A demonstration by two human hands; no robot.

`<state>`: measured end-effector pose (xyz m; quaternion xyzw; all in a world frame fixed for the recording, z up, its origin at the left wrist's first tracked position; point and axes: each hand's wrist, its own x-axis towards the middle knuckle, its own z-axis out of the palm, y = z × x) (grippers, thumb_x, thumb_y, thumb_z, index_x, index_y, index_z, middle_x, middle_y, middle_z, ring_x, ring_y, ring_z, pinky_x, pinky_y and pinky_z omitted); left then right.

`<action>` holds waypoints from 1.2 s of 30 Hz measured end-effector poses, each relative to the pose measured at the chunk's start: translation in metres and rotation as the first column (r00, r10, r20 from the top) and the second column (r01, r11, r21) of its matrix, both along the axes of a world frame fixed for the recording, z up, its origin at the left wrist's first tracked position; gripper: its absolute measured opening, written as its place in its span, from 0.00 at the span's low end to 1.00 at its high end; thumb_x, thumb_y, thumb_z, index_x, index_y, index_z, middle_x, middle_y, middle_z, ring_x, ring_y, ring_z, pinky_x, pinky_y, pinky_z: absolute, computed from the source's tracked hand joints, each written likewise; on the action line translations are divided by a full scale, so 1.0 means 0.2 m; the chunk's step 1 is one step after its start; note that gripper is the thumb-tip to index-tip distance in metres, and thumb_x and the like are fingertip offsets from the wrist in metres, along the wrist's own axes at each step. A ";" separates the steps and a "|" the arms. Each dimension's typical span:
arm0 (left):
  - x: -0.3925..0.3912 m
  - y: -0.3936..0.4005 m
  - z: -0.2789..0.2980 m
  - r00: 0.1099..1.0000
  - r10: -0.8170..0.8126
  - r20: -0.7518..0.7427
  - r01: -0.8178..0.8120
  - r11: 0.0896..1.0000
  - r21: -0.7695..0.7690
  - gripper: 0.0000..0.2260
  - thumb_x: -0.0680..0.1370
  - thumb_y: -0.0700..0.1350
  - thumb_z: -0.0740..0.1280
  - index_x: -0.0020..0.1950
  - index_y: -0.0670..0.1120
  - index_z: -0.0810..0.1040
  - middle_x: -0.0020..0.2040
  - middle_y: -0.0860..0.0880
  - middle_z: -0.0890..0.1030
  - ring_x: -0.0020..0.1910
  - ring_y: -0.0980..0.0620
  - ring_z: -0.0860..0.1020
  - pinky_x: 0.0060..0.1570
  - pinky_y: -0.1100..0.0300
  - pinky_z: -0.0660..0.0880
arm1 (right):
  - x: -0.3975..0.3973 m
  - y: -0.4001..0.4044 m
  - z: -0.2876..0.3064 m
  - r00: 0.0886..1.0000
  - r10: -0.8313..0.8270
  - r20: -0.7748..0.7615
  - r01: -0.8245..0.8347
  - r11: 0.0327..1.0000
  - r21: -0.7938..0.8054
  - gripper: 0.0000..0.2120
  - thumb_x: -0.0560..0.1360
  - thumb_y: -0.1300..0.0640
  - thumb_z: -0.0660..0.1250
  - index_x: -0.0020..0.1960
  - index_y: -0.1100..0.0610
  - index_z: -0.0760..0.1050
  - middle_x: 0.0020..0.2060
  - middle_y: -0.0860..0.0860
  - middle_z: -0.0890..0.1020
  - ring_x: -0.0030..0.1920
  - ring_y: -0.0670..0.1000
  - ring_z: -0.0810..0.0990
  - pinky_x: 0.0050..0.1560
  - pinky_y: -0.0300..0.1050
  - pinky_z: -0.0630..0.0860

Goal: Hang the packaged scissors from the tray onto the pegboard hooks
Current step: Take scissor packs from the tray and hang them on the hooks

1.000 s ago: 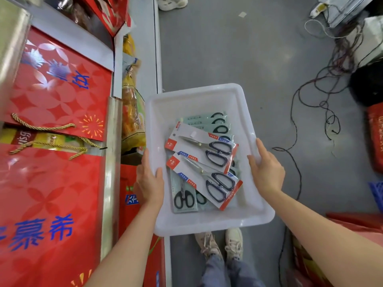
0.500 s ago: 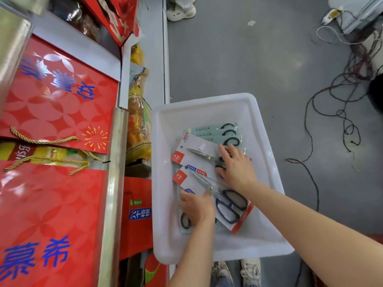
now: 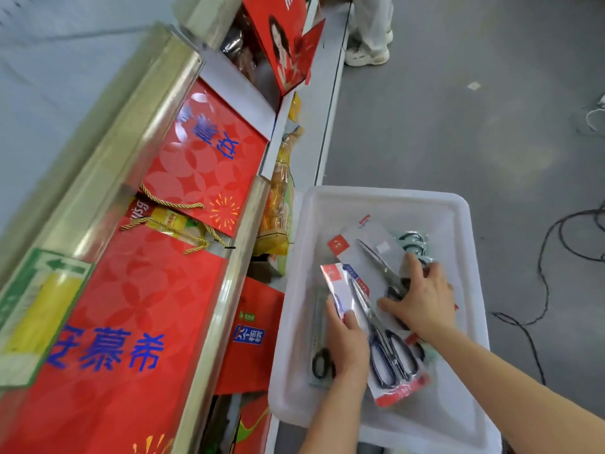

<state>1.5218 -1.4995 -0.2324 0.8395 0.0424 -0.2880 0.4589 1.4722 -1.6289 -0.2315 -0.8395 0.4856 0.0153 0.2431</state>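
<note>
Both hands have closed on packs since a moment ago: left hand (image 3: 347, 347) pinches one scissors pack (image 3: 376, 329), right hand (image 3: 422, 298) grips another pack (image 3: 371, 249) beyond it, inside the tray (image 3: 386, 199). Nothing is hung; no pegboard shows.

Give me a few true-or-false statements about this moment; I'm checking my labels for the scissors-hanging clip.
1. Both hands are inside the white tray. True.
2. The left hand holds a scissors pack with a red-cornered card. True.
3. The right hand is gripping the tray's rim. False: it rests on another red-cornered scissors pack inside the tray.
4. The tray holds only one pack. False: several packs lie in it, including green-carded ones underneath.
5. A pegboard with hooks is visible. False: none is in view, only red gift boxes on a shelf.
</note>
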 end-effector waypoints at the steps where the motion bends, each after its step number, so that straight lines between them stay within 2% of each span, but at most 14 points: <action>1: 0.00 0.01 0.05 1.000 0.031 0.003 -0.030 0.999 -0.021 0.21 0.84 0.42 0.57 0.78 0.49 0.61 0.71 0.48 0.73 0.67 0.47 0.74 0.58 0.61 0.70 | -0.01 0.00 0.05 0.999 -0.043 0.033 0.042 0.998 0.038 0.46 0.58 0.38 0.75 0.71 0.47 0.60 0.56 0.54 0.68 0.52 0.59 0.74 0.53 0.50 0.74; 4: 0.02 0.05 0.24 0.986 0.156 0.056 -0.143 0.972 -0.188 0.22 0.84 0.41 0.59 0.78 0.51 0.61 0.69 0.54 0.72 0.65 0.55 0.73 0.50 0.78 0.70 | -0.04 0.02 0.23 0.979 -0.141 0.147 0.131 0.988 0.076 0.48 0.60 0.37 0.75 0.74 0.46 0.59 0.58 0.51 0.68 0.53 0.55 0.76 0.47 0.45 0.73; 6: 0.05 0.09 0.39 0.975 0.183 0.126 -0.136 0.940 -0.314 0.25 0.81 0.41 0.64 0.76 0.57 0.62 0.66 0.64 0.69 0.66 0.57 0.72 0.50 0.82 0.68 | -0.05 0.05 0.38 0.961 -0.158 0.227 0.145 0.987 0.072 0.50 0.59 0.36 0.75 0.75 0.46 0.58 0.59 0.50 0.67 0.53 0.53 0.76 0.47 0.45 0.73; 8: 0.10 0.12 0.54 0.968 0.160 0.193 -0.074 0.918 -0.389 0.33 0.76 0.42 0.72 0.75 0.62 0.62 0.70 0.64 0.67 0.71 0.57 0.69 0.65 0.70 0.69 | -0.03 0.08 0.55 0.940 -0.149 0.308 0.134 0.989 0.070 0.50 0.59 0.35 0.76 0.75 0.45 0.58 0.59 0.49 0.67 0.52 0.52 0.76 0.49 0.45 0.74; 10: 0.14 0.17 0.71 0.957 0.152 0.246 -0.030 0.898 -0.440 0.39 0.71 0.42 0.77 0.76 0.63 0.63 0.75 0.58 0.68 0.73 0.57 0.69 0.71 0.54 0.68 | 0.00 0.10 0.75 0.915 -0.136 0.380 0.121 0.991 0.062 0.50 0.58 0.34 0.76 0.75 0.43 0.58 0.57 0.48 0.67 0.52 0.51 0.76 0.50 0.45 0.74; 13: 0.20 0.24 0.99 0.914 0.211 0.347 -0.022 0.880 -0.475 0.40 0.69 0.43 0.79 0.75 0.61 0.65 0.72 0.60 0.72 0.71 0.61 0.71 0.71 0.49 0.69 | 0.05 0.16 1.06 0.875 -0.089 0.475 0.078 0.996 0.042 0.51 0.60 0.36 0.76 0.76 0.43 0.56 0.56 0.46 0.65 0.55 0.49 0.73 0.50 0.42 0.72; 16: 0.24 0.35 1.29 0.873 0.271 0.406 -0.021 0.852 -0.523 0.40 0.68 0.46 0.79 0.75 0.61 0.65 0.72 0.59 0.72 0.72 0.57 0.70 0.71 0.47 0.69 | 0.12 0.26 1.35 0.840 -0.025 0.542 0.029 1.000 0.000 0.51 0.60 0.36 0.76 0.76 0.45 0.56 0.59 0.48 0.65 0.55 0.51 0.73 0.51 0.44 0.73; 20: 0.26 0.55 1.64 0.802 0.374 0.465 -0.036 0.808 -0.587 0.38 0.70 0.39 0.78 0.72 0.65 0.68 0.65 0.74 0.72 0.66 0.72 0.70 0.65 0.70 0.70 | 0.20 0.45 1.65 0.776 0.020 0.630 -0.024 1.000 -0.001 0.51 0.60 0.35 0.76 0.76 0.42 0.54 0.58 0.47 0.64 0.55 0.51 0.74 0.53 0.48 0.76; 22: 0.27 0.68 1.79 0.769 0.420 0.482 -0.048 0.790 -0.612 0.38 0.70 0.41 0.78 0.72 0.66 0.66 0.66 0.74 0.70 0.67 0.72 0.69 0.64 0.70 0.68 | 0.24 0.58 1.79 0.741 0.040 0.671 -0.057 0.998 0.003 0.52 0.59 0.34 0.76 0.76 0.42 0.54 0.58 0.46 0.63 0.55 0.50 0.74 0.56 0.50 0.77; 25: 0.26 0.89 1.98 0.720 0.461 0.519 -0.050 0.781 -0.623 0.38 0.70 0.41 0.78 0.72 0.67 0.65 0.64 0.73 0.70 0.62 0.75 0.71 0.58 0.77 0.69 | 0.25 0.78 1.96 0.687 0.046 0.725 -0.088 0.996 0.020 0.52 0.59 0.34 0.76 0.76 0.41 0.55 0.58 0.45 0.64 0.57 0.50 0.74 0.58 0.52 0.76; 27: 0.24 1.04 2.10 0.680 0.497 0.539 -0.048 0.764 -0.643 0.38 0.71 0.41 0.78 0.74 0.64 0.65 0.65 0.69 0.72 0.64 0.68 0.73 0.60 0.74 0.72 | 0.24 0.92 2.06 0.606 0.043 0.795 -0.131 0.990 0.045 0.48 0.61 0.38 0.78 0.75 0.41 0.60 0.58 0.45 0.66 0.57 0.48 0.73 0.59 0.49 0.75; 29: 0.21 1.19 2.19 0.646 0.518 0.560 -0.031 0.751 -0.659 0.39 0.71 0.41 0.78 0.75 0.63 0.65 0.69 0.65 0.73 0.67 0.63 0.73 0.65 0.65 0.73 | 0.23 1.05 2.15 0.495 0.027 0.869 -0.184 0.980 0.074 0.41 0.63 0.43 0.79 0.73 0.41 0.65 0.58 0.46 0.69 0.56 0.47 0.74 0.60 0.46 0.73; 33: 0.16 1.47 2.32 0.582 0.572 0.578 -0.048 0.733 -0.678 0.39 0.69 0.43 0.79 0.72 0.68 0.66 0.71 0.58 0.74 0.69 0.54 0.74 0.68 0.47 0.73 | 0.19 1.28 2.31 0.347 -0.046 0.937 -0.258 0.956 0.142 0.37 0.63 0.50 0.81 0.69 0.45 0.72 0.61 0.48 0.75 0.58 0.48 0.76 0.65 0.49 0.73; 36: 0.11 1.63 2.39 0.537 0.615 0.577 -0.089 0.721 -0.687 0.39 0.68 0.46 0.79 0.71 0.70 0.66 0.71 0.57 0.74 0.70 0.53 0.74 0.67 0.44 0.73 | 0.19 1.42 2.38 0.288 -0.108 0.951 -0.331 0.921 0.205 0.34 0.63 0.53 0.81 0.67 0.46 0.75 0.53 0.44 0.78 0.49 0.47 0.77 0.62 0.52 0.75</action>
